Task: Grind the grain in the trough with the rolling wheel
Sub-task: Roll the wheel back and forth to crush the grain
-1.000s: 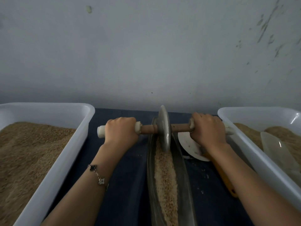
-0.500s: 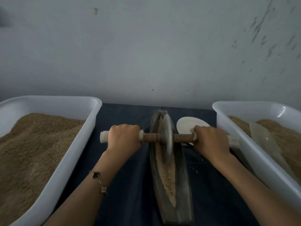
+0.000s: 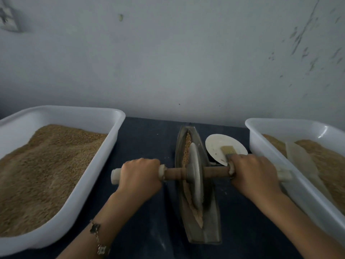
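Note:
A narrow boat-shaped metal trough lies lengthwise on the dark table between my arms. Tan grain fills its groove. A metal rolling wheel stands upright in the groove near the trough's middle, on a wooden axle with pale end grips. My left hand is closed around the left grip. My right hand is closed around the right grip. Grain shows beyond the wheel and in front of it.
A big white tub heaped with grain stands at the left. Another white tub at the right holds grain and a clear scoop. A white plate with a brush lies right of the trough. A wall rises behind.
The wheel has rolled toward me along the trough, from its far end to about its middle. Both hands kept their hold on the axle. The plate and brush came into view.

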`<action>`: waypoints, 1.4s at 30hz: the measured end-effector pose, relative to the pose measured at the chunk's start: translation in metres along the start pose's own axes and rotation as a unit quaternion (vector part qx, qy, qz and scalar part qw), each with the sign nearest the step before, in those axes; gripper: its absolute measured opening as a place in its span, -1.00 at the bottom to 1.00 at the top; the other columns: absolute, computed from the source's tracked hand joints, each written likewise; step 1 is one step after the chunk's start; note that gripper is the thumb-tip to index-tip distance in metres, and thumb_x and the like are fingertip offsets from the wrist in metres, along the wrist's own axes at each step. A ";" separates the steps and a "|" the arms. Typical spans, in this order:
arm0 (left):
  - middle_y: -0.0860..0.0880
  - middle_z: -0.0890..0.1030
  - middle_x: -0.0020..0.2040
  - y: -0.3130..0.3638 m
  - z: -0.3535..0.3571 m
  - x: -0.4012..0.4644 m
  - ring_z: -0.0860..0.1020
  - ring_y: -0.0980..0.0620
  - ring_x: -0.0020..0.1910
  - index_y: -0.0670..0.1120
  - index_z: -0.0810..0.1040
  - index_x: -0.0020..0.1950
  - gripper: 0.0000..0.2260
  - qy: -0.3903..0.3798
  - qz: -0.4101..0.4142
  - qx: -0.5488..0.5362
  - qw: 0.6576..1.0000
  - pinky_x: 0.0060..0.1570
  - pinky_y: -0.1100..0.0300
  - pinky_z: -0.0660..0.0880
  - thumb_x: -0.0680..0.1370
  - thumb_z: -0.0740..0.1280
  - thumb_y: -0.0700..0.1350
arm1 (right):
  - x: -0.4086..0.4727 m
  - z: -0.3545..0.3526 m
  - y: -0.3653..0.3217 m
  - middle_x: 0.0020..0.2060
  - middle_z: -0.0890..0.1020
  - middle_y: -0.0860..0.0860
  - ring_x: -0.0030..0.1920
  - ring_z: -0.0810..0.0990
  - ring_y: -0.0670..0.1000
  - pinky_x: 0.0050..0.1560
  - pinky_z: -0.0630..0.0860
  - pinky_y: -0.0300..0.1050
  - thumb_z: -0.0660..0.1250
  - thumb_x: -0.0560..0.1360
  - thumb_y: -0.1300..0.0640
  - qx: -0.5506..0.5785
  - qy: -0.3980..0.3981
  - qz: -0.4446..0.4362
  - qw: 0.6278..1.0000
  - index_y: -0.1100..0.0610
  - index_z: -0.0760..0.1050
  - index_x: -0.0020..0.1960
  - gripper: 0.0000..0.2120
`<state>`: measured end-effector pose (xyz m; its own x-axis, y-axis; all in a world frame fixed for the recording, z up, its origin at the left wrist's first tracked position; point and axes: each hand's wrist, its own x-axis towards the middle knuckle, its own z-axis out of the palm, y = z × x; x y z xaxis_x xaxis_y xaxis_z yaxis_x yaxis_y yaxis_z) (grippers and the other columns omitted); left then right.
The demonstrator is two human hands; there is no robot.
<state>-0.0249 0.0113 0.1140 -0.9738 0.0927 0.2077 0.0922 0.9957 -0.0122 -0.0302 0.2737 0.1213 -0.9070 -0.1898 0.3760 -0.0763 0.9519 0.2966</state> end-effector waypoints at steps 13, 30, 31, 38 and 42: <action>0.08 0.45 -0.29 -0.003 0.018 0.119 0.42 0.05 -0.30 0.03 0.37 -0.23 -0.91 0.037 -0.019 -0.029 0.999 -0.24 0.15 0.30 0.47 0.23 -0.06 | 0.120 0.045 0.010 -0.22 0.58 -0.06 -0.20 0.55 0.03 -0.31 0.25 -0.11 0.28 0.35 0.11 0.048 -0.002 0.033 0.998 -0.03 0.34 -0.16 -0.87; 0.11 0.52 -0.34 0.006 -0.011 -0.008 0.44 0.11 -0.35 0.09 0.32 -0.28 -0.72 0.085 0.073 -0.018 0.994 -0.29 0.20 0.27 0.28 0.45 0.00 | -0.017 0.008 0.011 -0.53 0.49 -0.02 -0.54 0.45 0.06 -0.57 0.39 -0.08 0.54 0.04 0.34 0.126 0.119 0.000 0.985 0.15 0.59 -0.19 -0.64; 0.11 0.49 -0.40 0.005 -0.015 -0.010 0.44 0.11 -0.40 0.08 0.35 -0.32 -0.69 0.093 0.083 -0.034 0.992 -0.33 0.21 0.29 0.21 0.50 -0.01 | -0.019 0.007 0.012 -0.52 0.49 -0.02 -0.53 0.45 0.06 -0.57 0.40 -0.05 0.54 0.03 0.34 0.127 0.117 -0.003 0.985 0.15 0.60 -0.16 -0.61; 0.14 0.43 -0.24 0.002 0.002 0.032 0.36 0.14 -0.25 0.11 0.29 -0.21 -0.86 0.040 0.037 -0.017 0.998 -0.17 0.21 0.24 0.46 0.26 0.03 | 0.026 0.023 0.015 -0.37 0.47 -0.16 -0.33 0.46 -0.13 -0.35 0.31 -0.22 0.35 0.35 -0.01 0.095 -0.080 0.011 0.992 -0.13 0.34 -0.20 -0.83; 0.10 0.54 -0.19 0.005 0.011 0.084 0.40 0.09 -0.24 0.07 0.29 -0.21 -0.84 0.101 0.035 0.009 0.994 -0.18 0.18 0.22 0.45 0.29 0.00 | 0.073 0.047 0.014 -0.31 0.50 -0.11 -0.26 0.49 -0.04 -0.23 0.46 -0.10 0.23 0.39 0.05 0.160 -0.121 0.070 0.977 -0.07 0.36 -0.17 -0.95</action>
<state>-0.1083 0.0240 0.1202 -0.9038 0.1595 0.3971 0.1522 0.9871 -0.0499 -0.1169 0.2850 0.1116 -0.9864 -0.0259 0.1624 -0.0341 0.9983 -0.0476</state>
